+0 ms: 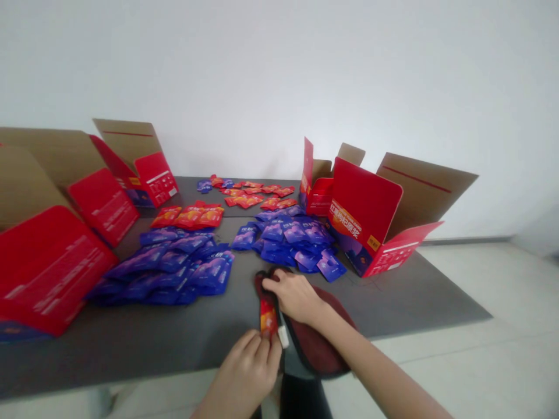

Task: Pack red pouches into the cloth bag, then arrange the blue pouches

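At the table's front edge lies a maroon cloth item (326, 346) with black edging, a grey side and a small white tag; it looks like a pouch or bag. My right hand (293, 295) is closed on its upper edge. A red and orange sachet (268, 317) shows in the gap along its left side. My left hand (252, 362) pinches the lower end of that sachet, fingertips partly hidden. Beyond my hands lie a pile of blue-purple sachets (283, 233) and, to the left, another blue-purple pile (174, 270).
Red sachets (198, 215) lie behind the left pile, with more red sachets (248, 201) farther back. Open red cartons stand at both sides: a near left carton (52, 270), a far left carton (155, 177), a right carton (362, 215) and a smaller-looking carton (321, 195) behind it.
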Tool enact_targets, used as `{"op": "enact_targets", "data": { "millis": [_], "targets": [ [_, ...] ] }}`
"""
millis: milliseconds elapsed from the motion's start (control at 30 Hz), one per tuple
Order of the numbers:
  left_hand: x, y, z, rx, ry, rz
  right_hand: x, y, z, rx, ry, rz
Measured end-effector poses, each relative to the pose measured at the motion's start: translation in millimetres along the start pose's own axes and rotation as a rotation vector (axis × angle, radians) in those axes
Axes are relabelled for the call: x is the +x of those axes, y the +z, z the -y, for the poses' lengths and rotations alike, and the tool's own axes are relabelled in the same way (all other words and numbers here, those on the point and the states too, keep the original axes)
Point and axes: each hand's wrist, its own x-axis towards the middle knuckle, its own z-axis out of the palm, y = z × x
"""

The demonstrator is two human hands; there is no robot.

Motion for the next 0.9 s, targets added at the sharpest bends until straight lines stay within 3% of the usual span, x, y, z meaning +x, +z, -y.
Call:
{"op": "enact_targets", "data": {
  "millis": [133,267,400,500,633,733,900],
  "targets": [
    [8.2,-4.6,-5.4,-0.031,-0.082,0.162,7.2,-13.4,-8.9,0.014,0.105,-0.062],
    [8.6,-4.4,-8.4,-0.055,-0.087,0.210,-19.7,-33.3,8.3,0.088,0.009,-0.191],
    [3.7,-2.3,-7.0,-0.031,-0.047,0.179,-37.9,-28.3,25.8,0.062,-0.176,-0.050],
    [3.5,-2.1,-4.3,-0.034,-0.014,0.128,-26.5,-12.4,22.0,0.022,-0.205,-0.001],
    [8.9,-4.5,-1.0,-0.042,0.022,0.090,8.4,1.7,2.2,-0.022,-0.089,-0.011],
    [11.6,-7.0,-0.2,-0.081,-0.024,0.167,23.8,-2.2,-8.4,-0.031,0.030,-0.016],
    [9.9,-5.3,-0.8,-0.134,-0.091,0.211,-1.2,-28.9,0.4,0.067,0.016,-0.159]
  ]
}}
